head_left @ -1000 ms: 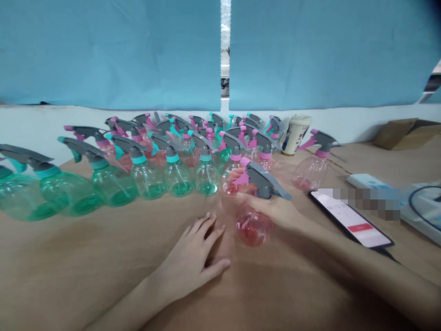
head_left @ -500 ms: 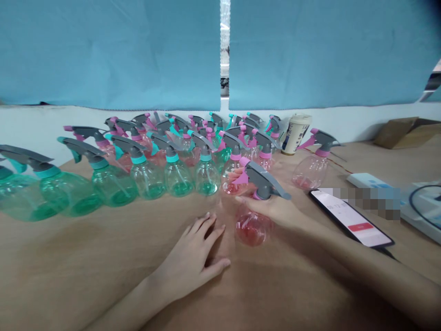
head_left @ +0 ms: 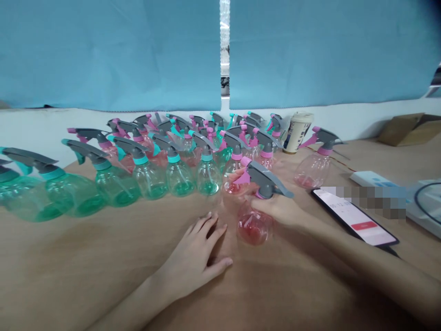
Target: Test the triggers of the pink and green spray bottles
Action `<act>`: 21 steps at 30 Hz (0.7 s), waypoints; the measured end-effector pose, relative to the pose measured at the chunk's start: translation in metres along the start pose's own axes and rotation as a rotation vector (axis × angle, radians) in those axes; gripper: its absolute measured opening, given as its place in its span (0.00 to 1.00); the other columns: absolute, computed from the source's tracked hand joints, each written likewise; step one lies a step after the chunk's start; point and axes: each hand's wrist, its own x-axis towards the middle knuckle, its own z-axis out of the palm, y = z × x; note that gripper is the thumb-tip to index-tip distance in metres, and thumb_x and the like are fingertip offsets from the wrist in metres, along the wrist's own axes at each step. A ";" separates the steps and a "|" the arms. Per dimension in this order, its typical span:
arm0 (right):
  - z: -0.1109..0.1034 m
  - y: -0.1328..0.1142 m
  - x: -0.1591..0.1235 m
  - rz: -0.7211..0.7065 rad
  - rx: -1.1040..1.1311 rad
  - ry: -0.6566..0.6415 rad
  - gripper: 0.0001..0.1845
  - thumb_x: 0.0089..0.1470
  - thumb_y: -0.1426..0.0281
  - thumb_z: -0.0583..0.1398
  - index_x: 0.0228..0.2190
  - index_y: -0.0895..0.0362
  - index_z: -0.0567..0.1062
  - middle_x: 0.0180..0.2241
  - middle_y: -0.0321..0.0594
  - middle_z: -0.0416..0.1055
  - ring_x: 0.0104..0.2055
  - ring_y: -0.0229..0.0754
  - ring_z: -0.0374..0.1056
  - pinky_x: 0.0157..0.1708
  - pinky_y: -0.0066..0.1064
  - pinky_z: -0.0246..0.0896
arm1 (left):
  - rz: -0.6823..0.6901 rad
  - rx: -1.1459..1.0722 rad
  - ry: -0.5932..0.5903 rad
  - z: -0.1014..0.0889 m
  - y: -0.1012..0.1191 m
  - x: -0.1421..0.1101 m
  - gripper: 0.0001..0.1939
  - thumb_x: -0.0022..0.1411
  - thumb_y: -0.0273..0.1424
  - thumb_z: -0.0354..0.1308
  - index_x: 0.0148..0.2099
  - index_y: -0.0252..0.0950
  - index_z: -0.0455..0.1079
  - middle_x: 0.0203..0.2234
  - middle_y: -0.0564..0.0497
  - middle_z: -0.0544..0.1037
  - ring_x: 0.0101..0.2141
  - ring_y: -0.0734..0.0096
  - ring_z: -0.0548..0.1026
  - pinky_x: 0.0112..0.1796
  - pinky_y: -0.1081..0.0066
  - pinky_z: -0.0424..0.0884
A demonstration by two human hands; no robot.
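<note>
My right hand (head_left: 275,208) is wrapped round the neck of a pink spray bottle (head_left: 254,228) with a grey and pink trigger head. The bottle stands upright on the wooden table, its nozzle pointing left. To its left my left hand (head_left: 195,250) lies flat on the tabletop, fingers spread, holding nothing. Just beyond both hands is a front row of green spray bottles (head_left: 179,179) with turquoise collars. Another pink spray bottle (head_left: 236,177) ends that row, partly hidden behind the held one. Red liquid shows low in the held bottle.
Several more pink and green bottles crowd behind the front row. A lone pink bottle (head_left: 312,168) stands at right, near a paper cup (head_left: 296,133). Farther right lie a phone (head_left: 356,220) showing a timer, a white power strip (head_left: 374,180) and a cardboard box (head_left: 406,129).
The view has shifted very slightly. My right hand still grips the pink spray bottle, and my left hand rests in the same place.
</note>
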 end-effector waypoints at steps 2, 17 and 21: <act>-0.001 -0.003 0.000 0.068 0.004 -0.010 0.08 0.36 0.63 0.57 0.17 0.53 0.64 0.19 0.33 0.62 0.24 0.38 0.61 0.22 0.29 0.59 | -0.006 0.001 -0.004 0.000 0.000 0.000 0.30 0.63 0.50 0.47 0.61 0.38 0.56 0.61 0.42 0.56 0.59 0.51 0.53 0.54 0.53 0.56; -0.002 -0.008 0.001 -0.043 0.067 -0.082 0.12 0.39 0.66 0.54 0.12 0.53 0.56 0.15 0.30 0.54 0.20 0.34 0.50 0.20 0.27 0.52 | -0.015 -0.011 -0.007 -0.002 0.001 0.001 0.30 0.63 0.50 0.48 0.61 0.37 0.57 0.61 0.43 0.55 0.59 0.53 0.53 0.54 0.54 0.56; -0.003 -0.008 0.001 -0.041 0.086 -0.091 0.13 0.38 0.68 0.54 0.12 0.53 0.53 0.15 0.29 0.53 0.19 0.33 0.49 0.20 0.27 0.52 | -0.009 -0.013 -0.001 -0.001 0.000 0.001 0.30 0.63 0.50 0.47 0.61 0.38 0.56 0.61 0.42 0.55 0.60 0.52 0.52 0.54 0.53 0.55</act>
